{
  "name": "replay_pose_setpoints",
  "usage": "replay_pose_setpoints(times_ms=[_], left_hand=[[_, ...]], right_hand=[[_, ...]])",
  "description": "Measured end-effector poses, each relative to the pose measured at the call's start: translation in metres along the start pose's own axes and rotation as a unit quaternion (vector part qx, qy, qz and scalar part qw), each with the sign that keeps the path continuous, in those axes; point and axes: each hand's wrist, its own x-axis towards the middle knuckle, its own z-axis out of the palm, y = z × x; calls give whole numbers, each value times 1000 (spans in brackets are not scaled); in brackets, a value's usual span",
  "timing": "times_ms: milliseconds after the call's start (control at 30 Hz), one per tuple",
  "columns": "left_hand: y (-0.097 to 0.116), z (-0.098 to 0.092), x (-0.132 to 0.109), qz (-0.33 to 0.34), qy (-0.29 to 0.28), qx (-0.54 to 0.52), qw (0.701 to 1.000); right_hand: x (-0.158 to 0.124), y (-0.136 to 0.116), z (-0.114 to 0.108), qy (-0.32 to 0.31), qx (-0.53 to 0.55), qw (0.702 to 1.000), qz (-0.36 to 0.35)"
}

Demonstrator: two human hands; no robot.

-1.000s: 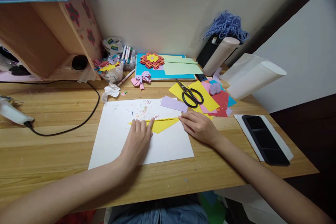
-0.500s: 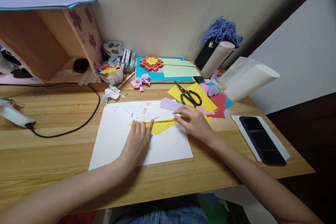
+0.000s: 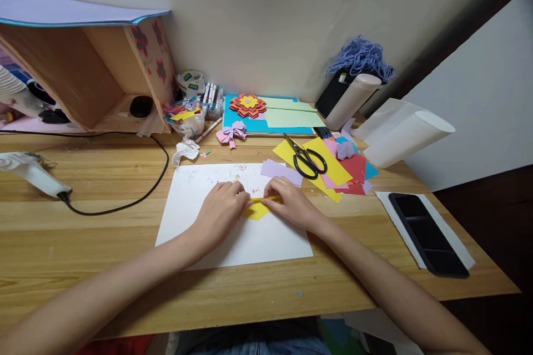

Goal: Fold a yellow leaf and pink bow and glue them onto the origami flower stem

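A folded piece of yellow paper (image 3: 256,211) lies over the white sheet (image 3: 195,244), its folded strip along the far edge and a blunt point towards me. My left hand (image 3: 222,208) grips its left part, thumb and fingers closed at the fold. On the right part, my right hand (image 3: 289,203) pinches the same fold between thumb and curled fingers. Both hands cover the paper's ends. Just beyond my right hand lies a lilac paper strip (image 3: 281,172). Black-handled scissors (image 3: 306,157) rest on yellow paper sheets (image 3: 333,163) farther right.
A glue gun (image 3: 37,175) with a black cord lies at left. Behind are a cup of paper scraps (image 3: 187,120), a pink paper bow (image 3: 231,133) and a layered paper flower (image 3: 248,105). A phone (image 3: 428,234) and a white paper roll (image 3: 410,138) are at right.
My right hand has moved in from the paper's right end and closed on the fold. My left hand's fingers have gone from pressing flat to gripping. The view has shifted slightly.
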Motion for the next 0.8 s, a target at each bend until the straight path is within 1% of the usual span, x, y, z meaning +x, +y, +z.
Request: replay_pose_setpoints(times_ms=[100, 200, 267, 367, 467, 533, 567, 633, 800], left_hand=[[-8, 2, 2, -17, 7, -89, 996], [-10, 5, 1, 1, 29, -118, 993], [-8, 4, 0, 20, 56, -100, 993], [-4, 0, -4, 62, 118, -45, 990], [-1, -4, -8, 132, 194, 21, 972], [0, -4, -10, 170, 218, 45, 960], [0, -3, -11, 179, 218, 49, 958], [0, 2, -10, 180, 199, 53, 962], [0, 16, -8, 144, 137, 53, 979]], right_hand=[[-2, -5, -1, 3, 3, 1000, -24], [-4, -8, -2, 27, -5, 998, -48], [-5, -10, -3, 52, -11, 996, -65], [-7, -13, -5, 97, -11, 990, -105], [-9, -15, -7, 146, -24, 977, -155], [-11, -14, -7, 163, -44, 970, -175], [-11, -13, -6, 161, -55, 969, -178], [-12, -9, -3, 134, -75, 972, -177], [-10, 0, 6, 58, -75, 985, -146]])
